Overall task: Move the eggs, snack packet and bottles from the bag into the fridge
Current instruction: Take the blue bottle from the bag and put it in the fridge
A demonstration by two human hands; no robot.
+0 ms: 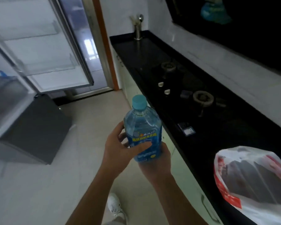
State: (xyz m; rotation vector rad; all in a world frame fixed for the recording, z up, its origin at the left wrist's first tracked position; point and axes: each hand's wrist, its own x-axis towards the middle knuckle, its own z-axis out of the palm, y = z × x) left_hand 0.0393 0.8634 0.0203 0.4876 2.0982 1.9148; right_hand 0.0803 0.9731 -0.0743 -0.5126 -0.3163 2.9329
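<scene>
Clear blue plastic bottle with a teal cap being held upright, out of the bag.
Right hand is cupping its base and left hand is wrapping its label, likely for steadiness; red-and-white plastic bag is lying on the black counter, open white fridge door ahead-left.

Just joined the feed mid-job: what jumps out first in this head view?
The blue bottle with its light blue cap stands upright mid-frame, gripped by the left hand at the label and the right hand under its base. At lower right a red-and-white plastic bag sits on the black counter. At upper left the fridge door stands open.
</scene>
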